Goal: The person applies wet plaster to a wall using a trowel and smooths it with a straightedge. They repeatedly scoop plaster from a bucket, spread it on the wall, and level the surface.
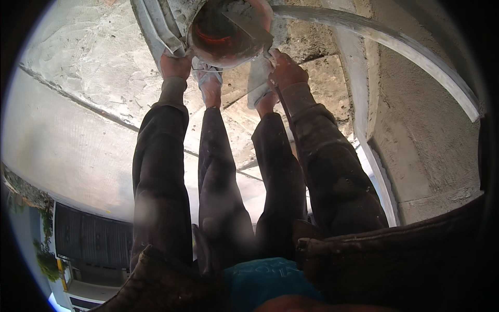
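Bowl (210, 41) is showing against the rough floor (99, 57), inward of its right edge, just beyond and between the left hand (175, 66) and right hand (287, 72); being round, it is offering no long axis. Both arms are pointing forward, nearly straight, fingers curling, their hold impossible to tell.
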`<state>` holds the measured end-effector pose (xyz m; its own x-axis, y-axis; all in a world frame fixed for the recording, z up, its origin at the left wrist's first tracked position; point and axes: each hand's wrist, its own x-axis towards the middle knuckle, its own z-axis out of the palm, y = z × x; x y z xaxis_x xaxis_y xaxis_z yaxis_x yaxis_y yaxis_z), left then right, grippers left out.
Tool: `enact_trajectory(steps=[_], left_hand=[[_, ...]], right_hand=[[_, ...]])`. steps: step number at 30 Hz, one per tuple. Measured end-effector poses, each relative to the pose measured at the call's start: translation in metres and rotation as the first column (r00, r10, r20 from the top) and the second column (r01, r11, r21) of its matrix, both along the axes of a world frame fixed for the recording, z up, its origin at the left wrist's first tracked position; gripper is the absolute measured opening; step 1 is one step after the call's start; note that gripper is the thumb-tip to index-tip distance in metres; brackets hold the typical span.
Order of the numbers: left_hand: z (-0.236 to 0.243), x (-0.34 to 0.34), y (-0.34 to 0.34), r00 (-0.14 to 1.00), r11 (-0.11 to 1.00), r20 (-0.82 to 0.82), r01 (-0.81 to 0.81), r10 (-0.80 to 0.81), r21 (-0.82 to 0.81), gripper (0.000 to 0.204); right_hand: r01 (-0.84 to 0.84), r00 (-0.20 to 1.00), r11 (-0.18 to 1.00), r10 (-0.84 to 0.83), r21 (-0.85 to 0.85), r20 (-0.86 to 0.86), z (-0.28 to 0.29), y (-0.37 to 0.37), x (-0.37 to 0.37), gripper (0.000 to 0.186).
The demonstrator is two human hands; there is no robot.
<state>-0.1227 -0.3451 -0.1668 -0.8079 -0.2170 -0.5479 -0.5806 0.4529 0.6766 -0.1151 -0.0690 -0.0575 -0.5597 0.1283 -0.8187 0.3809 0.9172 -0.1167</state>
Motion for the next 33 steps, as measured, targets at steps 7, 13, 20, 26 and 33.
enact_trajectory(steps=[7, 13, 20, 26, 33], left_hand=[[0.025, 0.000, 0.030, 0.998, 0.998, -0.041, 0.053, -0.054, -0.028, 0.038], [0.021, -0.004, 0.022, 0.999, 0.998, -0.022, 0.049, -0.049, -0.027, 0.037], [0.010, -0.036, 0.006, 0.996, 0.996, 0.057, 0.073, -0.070, -0.052, 0.043], [0.025, -0.043, -0.034, 0.981, 0.963, 0.192, 0.032, 0.020, -0.266, 0.041], [0.200, 0.025, -0.068, 0.897, 0.908, 0.149, -0.420, 0.415, -0.002, 0.015]], right_hand=[[0.032, 0.995, 0.995, -0.023, 0.099, -0.093, -0.056, 0.000, -0.010, 0.054], [0.025, 0.992, 0.991, -0.007, 0.135, -0.129, -0.045, -0.002, -0.021, 0.046], [-0.037, 0.833, 0.969, 0.165, 0.245, -0.528, -0.086, 0.031, 0.023, 0.038], [-0.055, 0.650, 0.996, 0.093, 0.075, -0.754, 0.016, 0.035, 0.024, 0.033], [-0.057, 0.531, 0.998, 0.016, -0.016, -0.847, 0.290, 0.080, 0.056, 0.034]])
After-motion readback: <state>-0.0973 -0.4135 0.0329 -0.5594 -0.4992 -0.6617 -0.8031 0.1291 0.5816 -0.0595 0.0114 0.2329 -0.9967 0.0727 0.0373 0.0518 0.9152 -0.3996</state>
